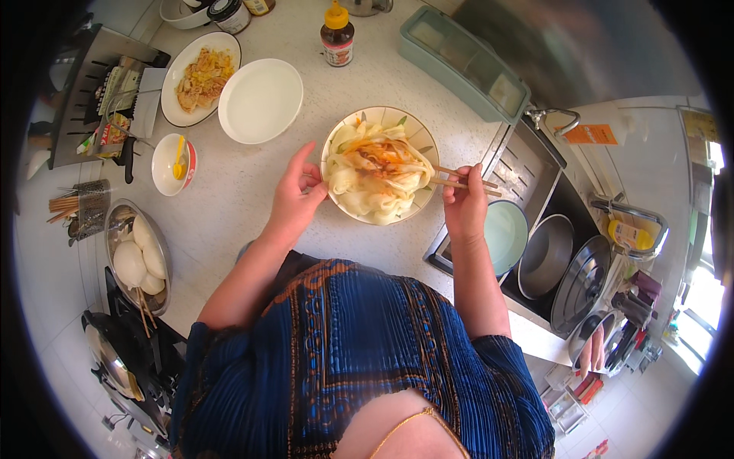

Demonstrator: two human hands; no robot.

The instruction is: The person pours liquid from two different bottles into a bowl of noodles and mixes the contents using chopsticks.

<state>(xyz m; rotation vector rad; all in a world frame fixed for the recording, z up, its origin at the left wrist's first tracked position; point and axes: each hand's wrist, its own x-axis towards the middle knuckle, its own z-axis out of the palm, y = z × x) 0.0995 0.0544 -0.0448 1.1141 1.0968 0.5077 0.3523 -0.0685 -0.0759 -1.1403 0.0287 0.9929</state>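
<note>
A patterned, cream-coloured bowl [419,205] stands on the counter in front of me, heaped with wide pale noodles [376,200]. Reddish-brown sauce [378,159] covers their top. My left hand [298,187] grips the bowl's left rim, thumb at the edge and index finger raised. In my right hand [465,205] is a pair of wooden chopsticks [451,177], pinched between closed fingers. Their tips reach into the noodles from the right and are partly hidden there.
Left of the bowl are an empty white dish [261,101], a plate of yellowish food [205,80], a small bowl with a yellow spoon [179,167] and a steel basin [162,233]. Behind stand a yellow-capped sauce bottle [337,37] and a lidded green box [462,61]. Pans [546,256] sit right.
</note>
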